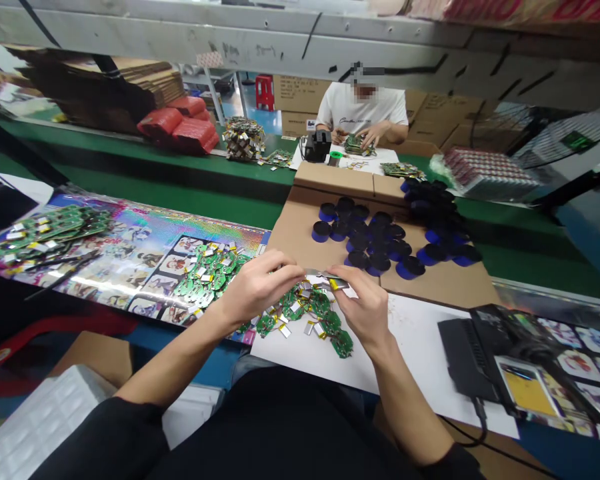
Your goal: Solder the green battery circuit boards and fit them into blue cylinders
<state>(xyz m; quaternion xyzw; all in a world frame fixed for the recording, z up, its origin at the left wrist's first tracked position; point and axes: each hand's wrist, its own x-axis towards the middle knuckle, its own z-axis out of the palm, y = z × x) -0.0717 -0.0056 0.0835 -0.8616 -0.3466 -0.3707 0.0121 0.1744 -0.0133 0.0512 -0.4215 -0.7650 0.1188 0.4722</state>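
My right hand (364,303) is closed in a pinch on a small silver battery (338,284) with a yellow taped end. My left hand (260,287) faces it, fingers pinched together. Something thin and grey (314,272) runs between the two hands, but what exactly the left fingertips grip is hidden. Just below the hands, green circuit boards (342,343) with small silver batteries lie loosely on a white sheet (290,350). More of these boards (207,275) are heaped beside my left wrist on a printed colourful mat (145,230).
Black-and-blue round parts (409,267) stand on a cardboard sheet (293,233) ahead. A black device (467,353) with a cable sits at right. Larger board panels (55,230) lie far left. Across the green bench (220,193), another person (363,110) handles boards. A metal beam (260,40) crosses overhead.
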